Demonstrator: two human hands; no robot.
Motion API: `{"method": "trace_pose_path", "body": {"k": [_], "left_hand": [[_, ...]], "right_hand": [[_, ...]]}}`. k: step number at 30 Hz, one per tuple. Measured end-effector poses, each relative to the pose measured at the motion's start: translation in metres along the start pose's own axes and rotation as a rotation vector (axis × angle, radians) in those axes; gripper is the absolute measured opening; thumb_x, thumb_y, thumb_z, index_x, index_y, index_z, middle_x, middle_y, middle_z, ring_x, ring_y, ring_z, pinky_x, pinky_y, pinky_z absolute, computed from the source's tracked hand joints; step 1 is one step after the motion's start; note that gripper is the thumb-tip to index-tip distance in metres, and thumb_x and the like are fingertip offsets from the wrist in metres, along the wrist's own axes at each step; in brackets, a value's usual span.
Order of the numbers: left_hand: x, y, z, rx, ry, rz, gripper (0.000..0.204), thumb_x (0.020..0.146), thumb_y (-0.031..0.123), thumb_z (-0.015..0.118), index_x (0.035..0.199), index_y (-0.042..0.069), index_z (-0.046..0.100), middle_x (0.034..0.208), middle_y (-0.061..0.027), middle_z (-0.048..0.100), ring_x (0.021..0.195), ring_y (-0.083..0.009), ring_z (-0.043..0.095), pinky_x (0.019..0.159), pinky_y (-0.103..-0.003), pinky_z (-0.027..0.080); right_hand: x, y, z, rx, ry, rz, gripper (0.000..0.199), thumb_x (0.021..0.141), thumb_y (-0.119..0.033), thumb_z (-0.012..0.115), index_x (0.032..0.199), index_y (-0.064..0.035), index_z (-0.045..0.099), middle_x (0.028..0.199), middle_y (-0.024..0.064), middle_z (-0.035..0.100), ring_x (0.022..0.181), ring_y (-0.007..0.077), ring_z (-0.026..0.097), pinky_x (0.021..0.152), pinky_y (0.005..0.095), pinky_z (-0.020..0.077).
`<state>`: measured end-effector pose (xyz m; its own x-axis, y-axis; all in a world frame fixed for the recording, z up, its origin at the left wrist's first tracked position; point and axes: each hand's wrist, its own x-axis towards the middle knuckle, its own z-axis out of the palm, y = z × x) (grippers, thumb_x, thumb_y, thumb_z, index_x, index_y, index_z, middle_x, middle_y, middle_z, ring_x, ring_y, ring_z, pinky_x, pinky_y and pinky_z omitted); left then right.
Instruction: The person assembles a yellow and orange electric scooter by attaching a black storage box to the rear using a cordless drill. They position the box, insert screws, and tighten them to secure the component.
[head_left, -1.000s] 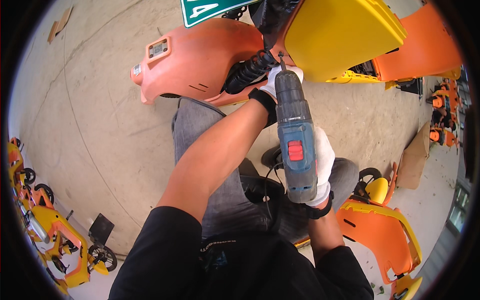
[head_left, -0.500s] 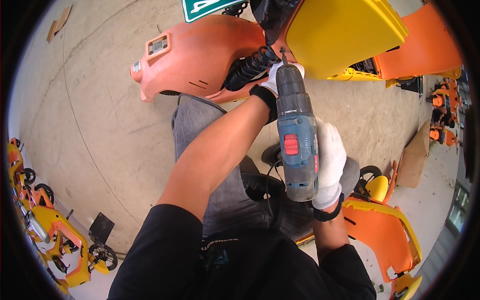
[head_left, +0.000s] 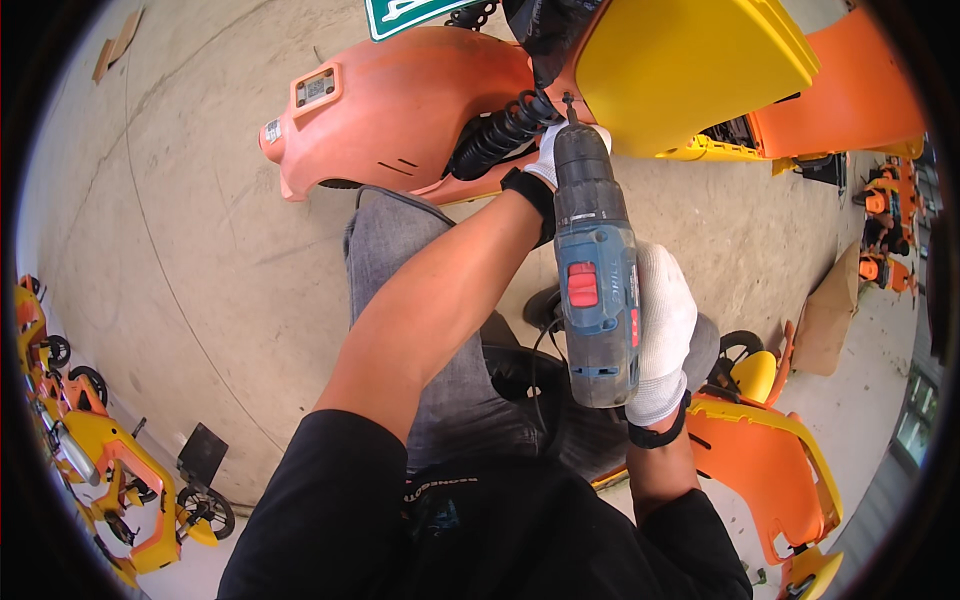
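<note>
A blue and black cordless drill points away from me, with my white-gloved right hand wrapped round its grip. Its thin bit meets a screw spot on the faded orange bodywork, beside a large yellow panel. Close to that spot, my gloved left hand reaches in behind the drill's chuck; its fingers are hidden. Left of it are a black coil shock absorber and a rounded orange scooter fender.
A green and white plate sits at the top edge. Orange and yellow shell parts lie at lower right, near a cardboard piece. Several yellow and orange scooters stand at lower left. My knee is beside the fender.
The drill and my right hand have shifted very slightly right and toward me in the picture. The bit remains at the same spot, and my left hand is practically still.
</note>
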<state>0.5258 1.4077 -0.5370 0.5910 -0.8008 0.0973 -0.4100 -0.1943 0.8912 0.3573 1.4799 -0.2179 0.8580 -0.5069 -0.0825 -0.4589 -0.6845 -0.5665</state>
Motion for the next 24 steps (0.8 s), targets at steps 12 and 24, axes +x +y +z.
{"method": "trace_pose_path", "body": {"k": [12, 24], "left_hand": [[-0.027, 0.126, -0.089, 0.142, 0.054, -0.206, 0.016, 0.077, 0.025, 0.064, 0.068, 0.012, 0.061, 0.065, -0.0086, 0.064, 0.060, -0.0291, 0.063, 0.054, -0.040, 0.047], [0.000, 0.007, 0.004, 0.226, 0.076, 0.189, 0.019, 0.089, 0.021, 0.055, 0.072, 0.014, 0.059, 0.071, -0.0051, 0.062, 0.066, -0.0223, 0.060, 0.062, -0.035, 0.049]], "right_hand": [[-0.008, 0.006, 0.001, 0.190, -0.005, 0.189, 0.024, 0.087, -0.015, 0.054, 0.108, -0.0048, 0.059, 0.093, 0.0110, 0.061, 0.087, 0.0265, 0.061, 0.078, 0.0335, 0.0501], [-0.002, 0.012, 0.009, -0.028, -0.051, 0.056, 0.038, 0.107, -0.032, 0.037, 0.112, -0.0010, 0.057, 0.096, 0.0083, 0.066, 0.079, 0.0135, 0.066, 0.071, 0.0264, 0.0565]]}}
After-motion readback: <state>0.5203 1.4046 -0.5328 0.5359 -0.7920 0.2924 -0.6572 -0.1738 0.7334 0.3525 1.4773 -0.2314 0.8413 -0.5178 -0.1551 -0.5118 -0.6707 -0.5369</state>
